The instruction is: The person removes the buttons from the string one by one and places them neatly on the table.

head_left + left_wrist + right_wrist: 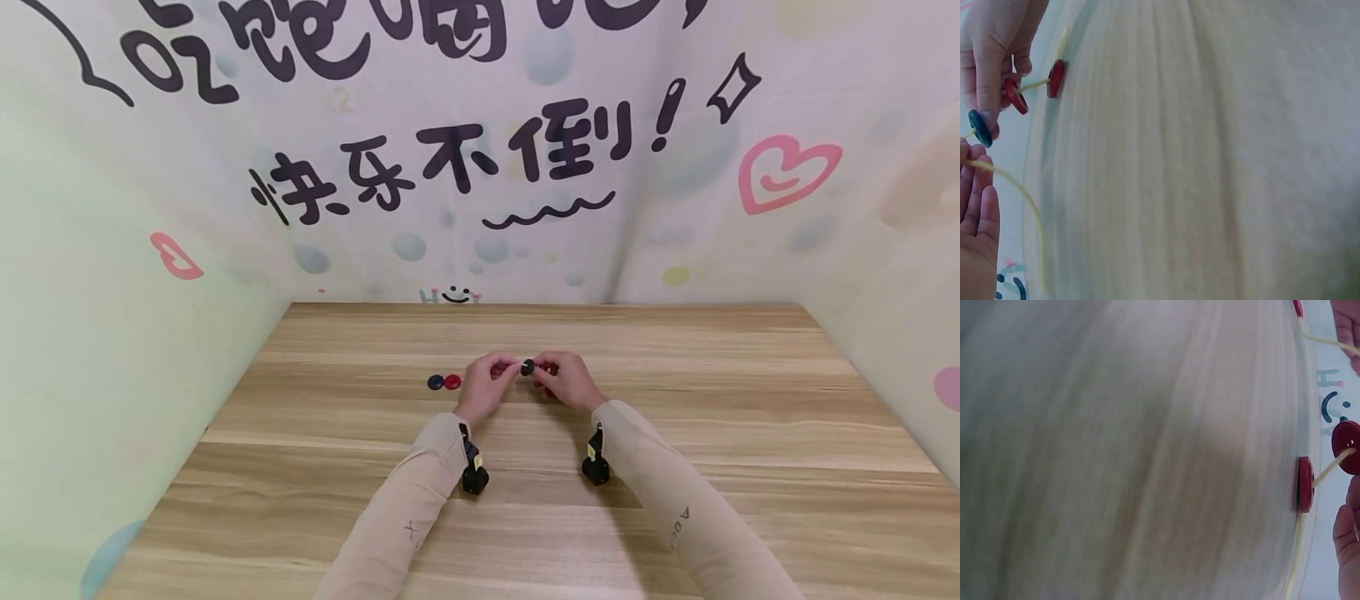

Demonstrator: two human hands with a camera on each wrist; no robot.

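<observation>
My left hand [485,387] and right hand [572,382] meet fingertip to fingertip above the table. Between them is a dark blue button [528,367], whose edge my right fingers pinch. A yellow string [1034,206] is pinched in my left fingertips and trails down from them. A short bit of it shows at the blue button's face [980,129]. Two red buttons are strung on the yellow string at my right hand: one red button [1346,447] hangs by the fingers, another red button [1306,485] is lower, at the table surface.
Left of my left hand, a loose dark blue button [436,382] and a red button [452,382] lie side by side on the wood-grain table [360,450]. A printed wall cloth [420,242] rises behind the table's back edge.
</observation>
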